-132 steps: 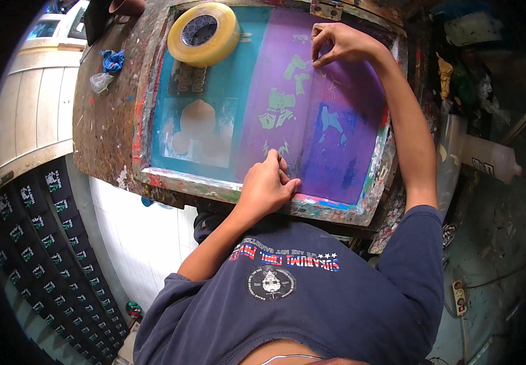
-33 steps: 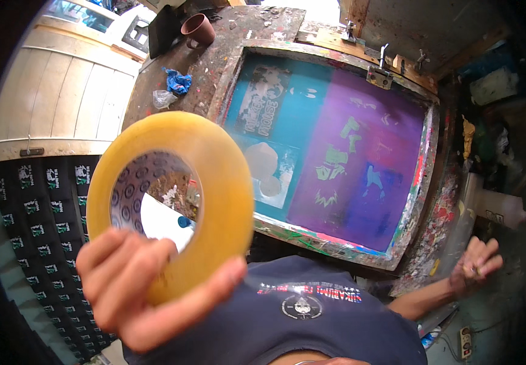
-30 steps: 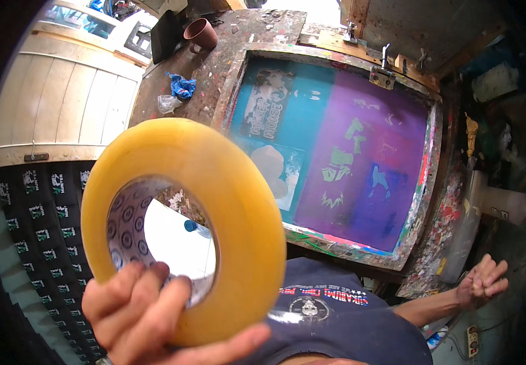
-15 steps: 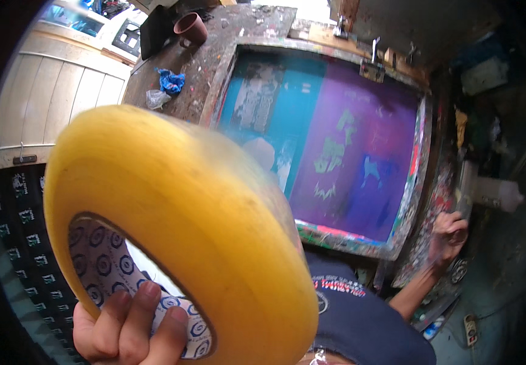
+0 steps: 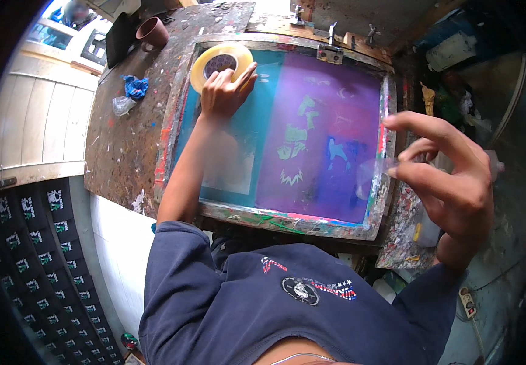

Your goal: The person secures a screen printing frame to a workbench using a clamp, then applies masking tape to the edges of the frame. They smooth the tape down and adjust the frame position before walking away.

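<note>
My left hand (image 5: pixel 220 94) grips the yellow-looking roll of clear tape (image 5: pixel 203 66), which lies at the upper left corner of a screen-printing frame (image 5: pixel 275 222). The frame's mesh is teal on the left and purple (image 5: pixel 275 182) on the right, with pale stencil shapes. My right hand (image 5: pixel 442 179) is raised close to the camera beside the frame's right edge, index finger curved out, thumb and another finger pinching a see-through strip (image 5: pixel 372 173), apparently tape, whose ends are hard to make out.
The paint-stained table (image 5: pixel 117 146) carries a mug (image 5: pixel 152 33), crumpled blue material (image 5: pixel 135 86) and a dark flat object (image 5: pixel 118 39). Metal clamps (image 5: pixel 330 53) line the frame's back. A power strip (image 5: pixel 466 302) is low right; dark printed pieces (image 5: pixel 31 255) cover the lower left.
The tape roll has gone from close before the camera down onto the frame's upper left, with my left hand on it. My right hand has risen nearer the camera.
</note>
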{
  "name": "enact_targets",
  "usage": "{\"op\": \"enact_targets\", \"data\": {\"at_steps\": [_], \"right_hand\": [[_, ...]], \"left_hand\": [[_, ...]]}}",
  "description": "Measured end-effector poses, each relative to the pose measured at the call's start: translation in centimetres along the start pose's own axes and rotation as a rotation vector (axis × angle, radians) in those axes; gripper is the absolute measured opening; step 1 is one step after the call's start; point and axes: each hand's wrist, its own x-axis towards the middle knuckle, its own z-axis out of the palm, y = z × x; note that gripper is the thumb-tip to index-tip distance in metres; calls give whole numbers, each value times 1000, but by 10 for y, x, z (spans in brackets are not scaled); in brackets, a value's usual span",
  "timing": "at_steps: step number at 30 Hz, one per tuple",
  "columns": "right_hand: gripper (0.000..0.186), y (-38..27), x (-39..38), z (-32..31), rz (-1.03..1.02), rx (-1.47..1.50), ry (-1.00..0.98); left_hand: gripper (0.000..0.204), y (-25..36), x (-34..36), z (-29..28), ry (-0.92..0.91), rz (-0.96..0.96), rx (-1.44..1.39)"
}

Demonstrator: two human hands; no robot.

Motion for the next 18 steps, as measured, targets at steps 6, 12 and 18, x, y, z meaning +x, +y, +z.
{"op": "enact_targets", "data": {"at_steps": [6, 12, 18], "right_hand": [[15, -8, 29, 1, -75, 49, 8], [22, 10, 55, 22, -147, 54, 15], [31, 81, 72, 65, 32, 441, -115]], "left_hand": [[68, 20, 14, -11, 42, -160, -18], [110, 135, 39, -133, -354, -411, -1480], [42, 168, 11, -161, -760, -1118, -1899]]}}
